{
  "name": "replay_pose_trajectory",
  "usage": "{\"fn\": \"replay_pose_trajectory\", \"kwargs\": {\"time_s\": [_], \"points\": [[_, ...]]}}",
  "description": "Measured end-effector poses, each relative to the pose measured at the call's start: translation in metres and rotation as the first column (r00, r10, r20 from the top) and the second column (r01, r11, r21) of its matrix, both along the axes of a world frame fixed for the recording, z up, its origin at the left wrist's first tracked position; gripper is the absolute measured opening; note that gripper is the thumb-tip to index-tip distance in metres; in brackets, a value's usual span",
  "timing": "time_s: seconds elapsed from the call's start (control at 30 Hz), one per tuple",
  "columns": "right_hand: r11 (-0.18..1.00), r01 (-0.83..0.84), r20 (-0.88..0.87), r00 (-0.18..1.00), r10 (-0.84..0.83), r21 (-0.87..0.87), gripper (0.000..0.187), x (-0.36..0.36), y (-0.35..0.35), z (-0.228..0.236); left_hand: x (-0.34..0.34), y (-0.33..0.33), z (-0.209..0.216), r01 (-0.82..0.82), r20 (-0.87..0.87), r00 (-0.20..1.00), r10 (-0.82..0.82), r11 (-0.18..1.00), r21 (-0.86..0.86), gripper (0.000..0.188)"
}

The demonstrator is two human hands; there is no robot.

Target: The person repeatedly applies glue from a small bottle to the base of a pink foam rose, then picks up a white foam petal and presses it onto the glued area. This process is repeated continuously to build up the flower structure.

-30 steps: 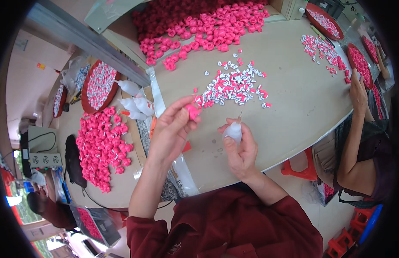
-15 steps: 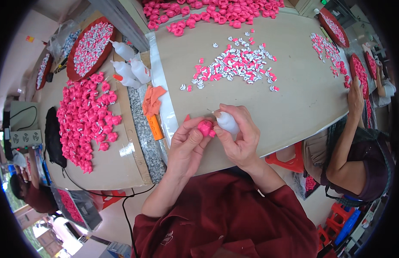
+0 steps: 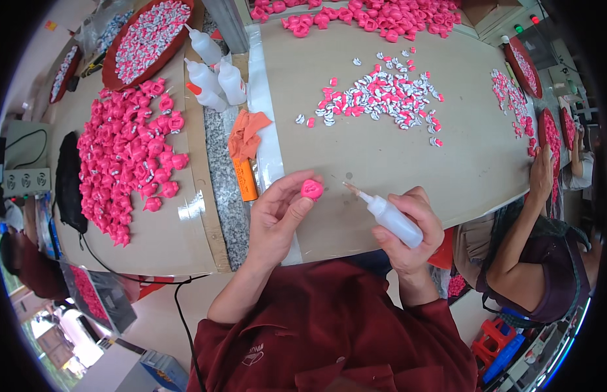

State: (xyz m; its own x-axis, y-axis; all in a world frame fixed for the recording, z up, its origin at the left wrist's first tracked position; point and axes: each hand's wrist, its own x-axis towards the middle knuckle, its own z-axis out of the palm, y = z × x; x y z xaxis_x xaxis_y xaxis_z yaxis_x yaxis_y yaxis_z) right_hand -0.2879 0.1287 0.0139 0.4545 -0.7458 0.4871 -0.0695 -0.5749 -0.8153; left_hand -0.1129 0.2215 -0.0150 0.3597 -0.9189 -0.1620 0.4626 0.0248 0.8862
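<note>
Clutter rings a worker's two busy hands: bits, pink & white, lie scattered beyond them, w/ far pile of pink pcs at the table's far side. To L, nearest the hands, an orange box lies w/ orange cloth against its far end; white bottles, one w/ a red-orange tip, stand bunched behind. This group sits btwn L hand and pink pile. Past that: black bag, a red tray heaped w/ bits, a cable hanging off the edge.

Pink piece is at L hand's fingertips, pinched btwn thumb & forefinger, other fingers loosely curled. R hand is closed round the body of a squeeze bottle, tilted, its thin nozzle aimed up-L toward the piece, near but not touching. Both hands are held above the table's near side.

Table is tan-topped, w/ small dark spots & a clear plastic strip along its L side; speckled stone shows btwn it and L bench. Grey post rises behind the bottles. At R, a co-worker's hand is beside another tray; red stool on the floor, lower R.
</note>
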Motion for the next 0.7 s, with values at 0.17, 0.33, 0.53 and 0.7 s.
{"fn": "replay_pose_trajectory", "kwargs": {"time_s": [0.17,0.33,0.53,0.7], "points": [[0.999,-0.028,-0.059,0.998,0.026,-0.033,0.04,0.0005,0.0031,0.0048,-0.0007,0.0042,-0.0057,0.015,0.03,0.999,-0.015,1.0,-0.016,0.028],[0.999,-0.038,-0.104,0.994,0.037,-0.004,0.039,0.0046,0.0033,0.0061,-0.0002,0.0032,-0.0094,0.017,0.068,0.998,-0.013,0.998,-0.059,0.027],[0.999,-0.048,-0.116,0.992,0.048,0.009,0.039,0.0069,0.0031,0.005,-0.0003,0.003,-0.0091,0.017,0.083,0.997,-0.012,0.998,-0.064,0.027],[0.998,-0.052,-0.129,0.99,0.056,0.032,0.038,0.006,0.0029,0.0059,-0.0014,0.0022,-0.0088,0.01,0.117,0.993,-0.001,0.997,-0.078,0.028]]}}
